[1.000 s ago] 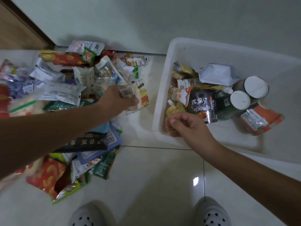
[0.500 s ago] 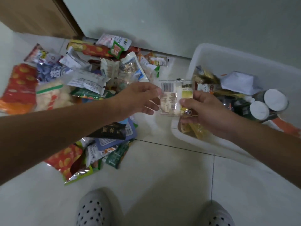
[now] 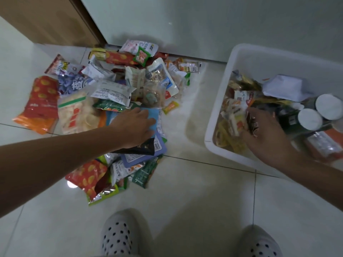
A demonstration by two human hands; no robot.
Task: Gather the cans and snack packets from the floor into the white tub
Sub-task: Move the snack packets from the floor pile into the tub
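My left hand (image 3: 134, 125) is at 10 o'clock from my feet. It lies on the near right part of the pile of snack packets (image 3: 111, 93), with the fingers quite straight and pressed flat on a light blue packet (image 3: 155, 115); it does not pinch anything. The pile spreads from the wooden door (image 3: 46, 21) at 11 o'clock along the foot of the wall (image 3: 222, 25). Its left border is an orange packet (image 3: 40, 104) at 9 o'clock. One small yellow packet (image 3: 170, 107) lies apart, just beside the right border. At 12 o'clock there is a strip of bare floor (image 3: 193, 115) between the pile and the white tub (image 3: 232, 156), and the two hands are well apart across it. The tub stands at 2 o'clock, with its far side near the wall and its near corner pointing at me. My right hand (image 3: 265, 136) is over the near rim and above the things inside, with the fingers loosely spread. A small packet (image 3: 234, 123) is just beside the thumb, but it is blurred and I cannot tell if they touch. Inside the tub are many packets on the left, and the cans (image 3: 310, 119) with white tops lie close together on the right, behind my fingers. At 6 o'clock I see my dotted slippers (image 3: 120, 236), with open tiles around them.
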